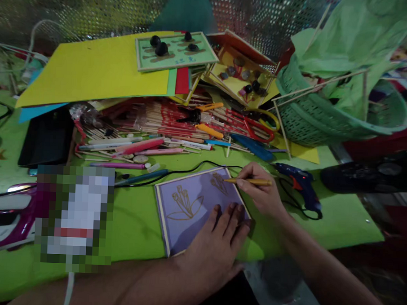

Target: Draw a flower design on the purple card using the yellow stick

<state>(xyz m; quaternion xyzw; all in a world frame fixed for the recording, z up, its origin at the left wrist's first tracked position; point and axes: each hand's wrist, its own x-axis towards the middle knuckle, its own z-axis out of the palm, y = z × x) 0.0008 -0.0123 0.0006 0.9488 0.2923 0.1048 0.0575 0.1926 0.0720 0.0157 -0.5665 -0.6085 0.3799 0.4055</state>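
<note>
A purple card [200, 215] edged with thin wooden sticks lies on the green table. Golden-brown outlines of flowers with leaves are drawn on its left half, and a smaller flower drawing [218, 183] is at its upper right. My right hand [260, 191] grips a gold-coloured pen [252, 181], whose tip points left at the smaller drawing. Whether the tip touches the card I cannot tell. My left hand [220, 234] rests with fingers stretched out on the card's lower right part, hiding that corner.
A glue gun [301, 186] with a black cable lies right of the card. Behind are pens [139, 146], wooden sticks, scissors [261, 126], yellow paper [102, 67], a framed green picture [177, 52] and a green basket [309, 116]. A black phone-like slab [45, 136] lies left.
</note>
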